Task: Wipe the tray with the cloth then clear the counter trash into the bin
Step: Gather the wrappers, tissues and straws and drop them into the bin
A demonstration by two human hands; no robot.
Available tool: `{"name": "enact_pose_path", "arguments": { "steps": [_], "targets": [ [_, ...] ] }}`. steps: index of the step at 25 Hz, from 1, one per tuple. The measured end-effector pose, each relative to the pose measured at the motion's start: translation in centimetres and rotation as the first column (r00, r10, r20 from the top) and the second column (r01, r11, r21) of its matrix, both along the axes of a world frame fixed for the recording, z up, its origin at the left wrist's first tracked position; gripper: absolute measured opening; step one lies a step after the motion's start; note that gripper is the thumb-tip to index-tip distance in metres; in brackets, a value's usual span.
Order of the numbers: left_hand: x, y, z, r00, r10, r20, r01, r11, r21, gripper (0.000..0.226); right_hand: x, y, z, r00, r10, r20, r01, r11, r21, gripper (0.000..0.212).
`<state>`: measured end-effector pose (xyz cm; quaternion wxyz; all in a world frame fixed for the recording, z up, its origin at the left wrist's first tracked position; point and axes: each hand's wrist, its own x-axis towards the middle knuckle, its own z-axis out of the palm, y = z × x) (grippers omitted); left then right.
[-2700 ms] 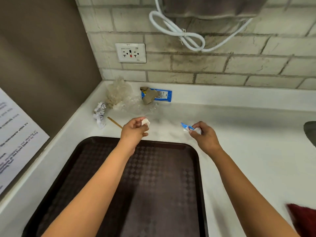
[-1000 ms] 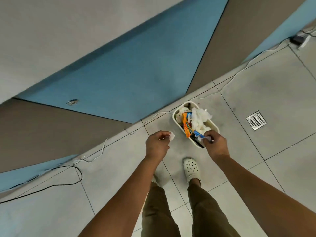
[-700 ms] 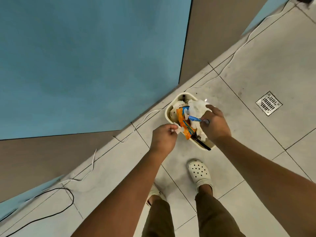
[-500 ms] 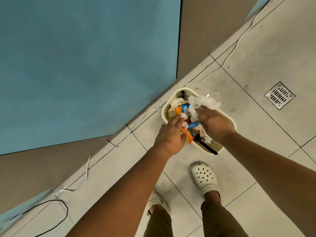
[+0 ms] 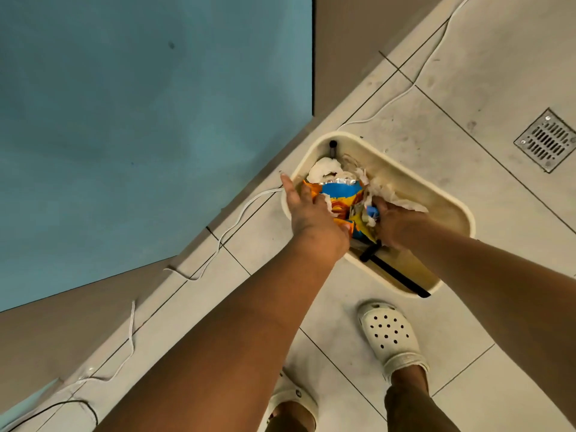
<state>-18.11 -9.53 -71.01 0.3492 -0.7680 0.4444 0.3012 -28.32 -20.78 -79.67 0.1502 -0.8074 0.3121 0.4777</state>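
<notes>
Both hands now reach down inside the cream bin (image 5: pixel 436 194) rather than above it: the left hand (image 5: pixel 314 216) lies flat on the orange-and-blue wrapper (image 5: pixel 341 194), and the right hand (image 5: pixel 396 222) presses its small blue scrap (image 5: pixel 371 211) into the crumpled tissues (image 5: pixel 389 190). The view sits closer to the bin.

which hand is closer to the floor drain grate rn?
Right. The right hand is in the bin, on the side toward the floor drain grate. The left hand is at the bin's far rim, away from the grate.
</notes>
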Motion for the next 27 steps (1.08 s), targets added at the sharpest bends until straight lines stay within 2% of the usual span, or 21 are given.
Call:
{"name": "enact_pose_path", "arguments": {
  "steps": [2, 4, 6, 7, 9, 10, 12, 14, 16, 21, 24, 27],
  "targets": [
    [0.1, -1.1, -1.2, 0.999, 0.026, 0.025, -0.030, 0.989, 0.144, 0.079, 0.0, 0.2, -0.9, 0.999, -0.002, -0.035, 0.001, 1.000, -0.017, 0.074],
    [0.2, -1.9, -1.6, 0.999, 0.024, 0.031, -0.030, 0.981, 0.193, 0.081, 0.3, 0.4, -0.5, 1.000, -0.007, -0.021, 0.006, 0.999, -0.039, 0.073],
    [0.0, -1.9, -0.6, 0.992, 0.126, -0.012, -0.126, 0.992, 0.025, 0.072, 1.0, 1.0, 1.1, 0.998, -0.036, 0.051, 0.040, 0.995, -0.089, 0.064],
    [-0.2, -1.4, 0.2, 0.981, 0.192, -0.035, -0.195, 0.975, -0.108, 0.064, 1.1, 1.5, 2.3, 0.991, -0.085, 0.107, 0.096, 0.990, -0.101, 0.054],
    [-0.7, 0.5, 2.2, 0.972, 0.230, -0.055, -0.234, 0.906, -0.351, 0.049, 0.6, 2.5, 5.0, 0.954, -0.216, 0.207, 0.237, 0.968, -0.082, 0.044],
    [-1.0, 1.6, 3.1, 0.969, 0.232, -0.081, -0.244, 0.866, -0.437, 0.044, 0.0, 2.9, 6.4, 0.931, -0.267, 0.248, 0.291, 0.955, -0.063, 0.046],
    [-1.4, 3.8, 4.9, 0.933, 0.283, -0.223, -0.360, 0.773, -0.523, 0.045, -1.5, 3.4, 9.2, 0.893, -0.335, 0.301, 0.354, 0.935, -0.010, 0.055],
    [-1.6, 5.4, 6.9, 0.847, 0.352, -0.399, -0.526, 0.668, -0.526, 0.048, -2.8, 4.0, 11.8, 0.864, -0.379, 0.332, 0.393, 0.919, 0.028, 0.060],
    [-1.9, 6.6, 8.7, 0.760, 0.415, -0.501, -0.645, 0.577, -0.501, 0.045, -3.7, 4.6, 14.0, 0.832, -0.418, 0.364, 0.429, 0.902, 0.056, 0.056],
    [-2.6, 9.2, 13.0, 0.594, 0.544, -0.593, -0.804, 0.426, -0.415, 0.035, -4.5, 5.8, 18.7, 0.811, -0.411, 0.416, 0.413, 0.906, 0.091, 0.041],
    [-3.2, 11.3, 17.7, 0.526, 0.586, -0.616, -0.850, 0.355, -0.388, 0.033, -4.7, 6.8, 22.8, 0.805, -0.408, 0.431, 0.386, 0.912, 0.142, 0.038],
    [-3.6, 12.7, 25.3, 0.472, 0.602, -0.644, -0.879, 0.265, -0.397, 0.031, -4.9, 7.6, 29.8, 0.716, -0.469, 0.516, 0.376, 0.883, 0.281, 0.035]
  ]
}}
